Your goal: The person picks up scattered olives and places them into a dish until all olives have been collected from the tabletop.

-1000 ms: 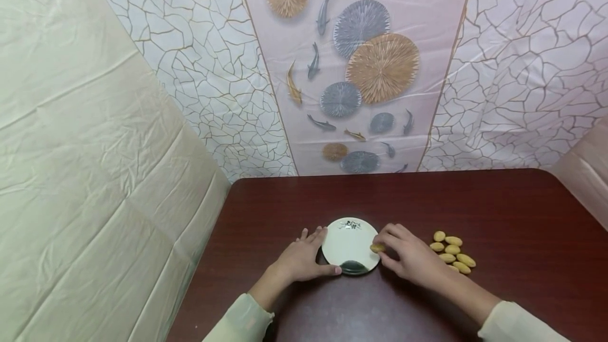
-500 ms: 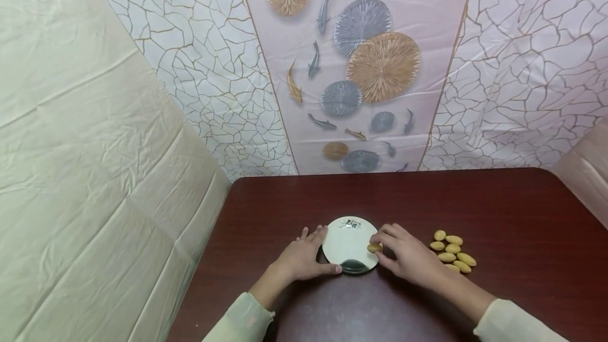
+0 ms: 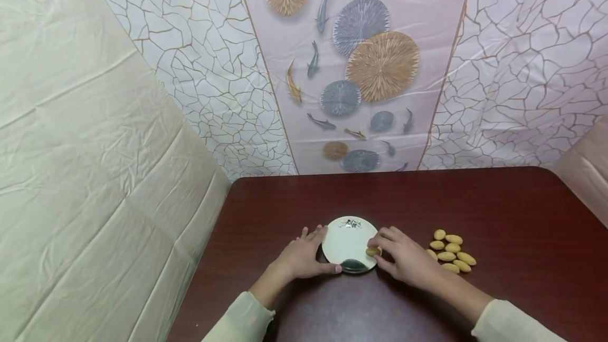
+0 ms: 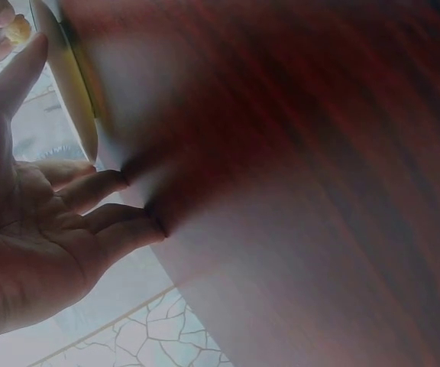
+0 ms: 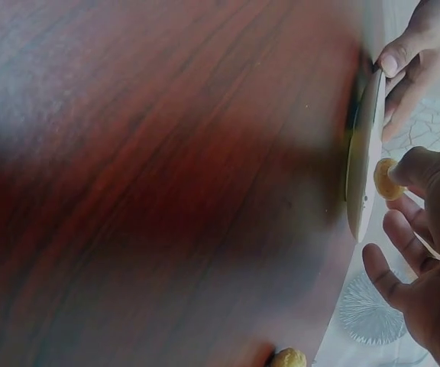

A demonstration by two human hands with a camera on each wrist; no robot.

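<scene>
A round white plate [image 3: 349, 241] with a dark green patch and a small floral print lies on the table. My left hand [image 3: 300, 258] spreads at its left side, thumb and fingers touching the rim. My right hand [image 3: 408, 257] pinches a yellow-brown oval piece [image 3: 372, 252] between thumb and fingers, over the plate's right part. In the right wrist view the piece [image 5: 389, 180] is against or just above the plate [image 5: 367, 153]; which, I cannot tell. The left wrist view shows my left hand [image 4: 59, 214] with its fingertips on the table by the plate.
Several similar oval pieces [image 3: 453, 248] lie in a loose group on the dark red table [image 3: 285, 199], right of my right hand. Behind the table hangs a patterned cloth [image 3: 375, 120], and a pale cloth [image 3: 119, 173] hangs along the left side.
My right hand has moved slightly left and toward the near side with its piece, further over the plate. More of the loose pieces show beside it. My left hand has stayed in place.
</scene>
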